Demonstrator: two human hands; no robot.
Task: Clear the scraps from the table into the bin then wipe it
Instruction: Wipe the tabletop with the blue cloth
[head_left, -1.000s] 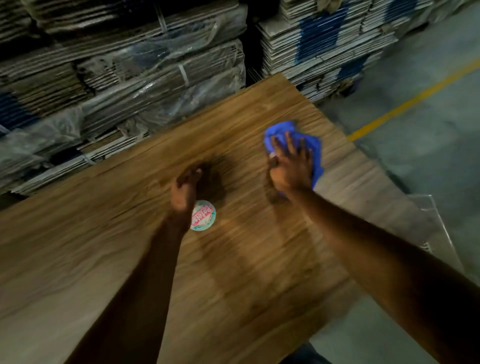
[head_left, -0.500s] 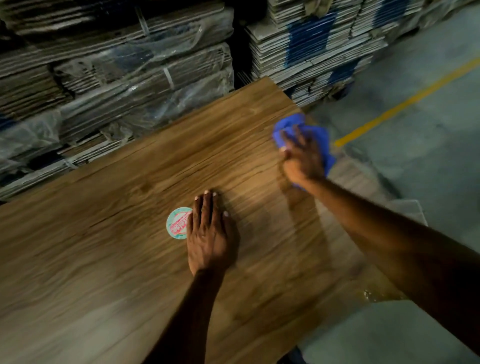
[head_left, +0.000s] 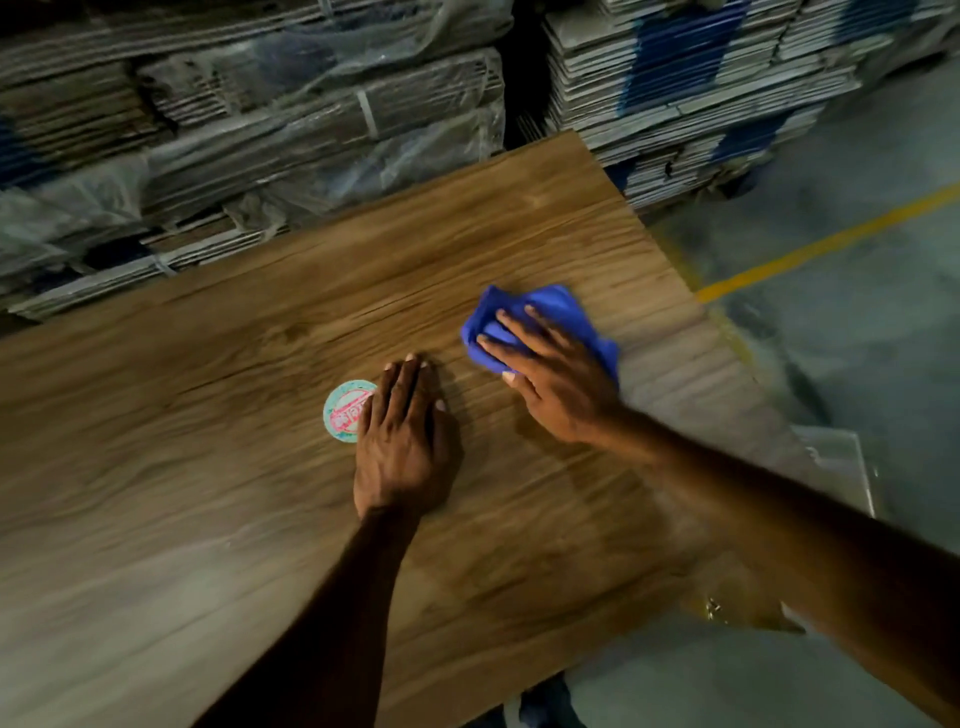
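Observation:
A brown wood-grain table (head_left: 208, 493) fills most of the view. My right hand (head_left: 556, 379) presses flat on a crumpled blue cloth (head_left: 550, 312) near the table's right side, fingers spread over it. My left hand (head_left: 405, 441) lies palm down on the table's middle, fingers together, holding nothing. Just left of its fingers sits a round teal and red sticker-like disc (head_left: 345, 410), partly covered by the hand.
Wrapped stacks of flattened cardboard (head_left: 311, 130) stand behind the table, more white and blue stacks (head_left: 701, 88) at the back right. To the right lies grey floor with a yellow line (head_left: 831, 241). A clear plastic bin (head_left: 841, 457) stands by the table's right edge.
My right hand has slid the blue cloth from the table's right edge inward toward the middle. My left hand stays flat beside the round disc.

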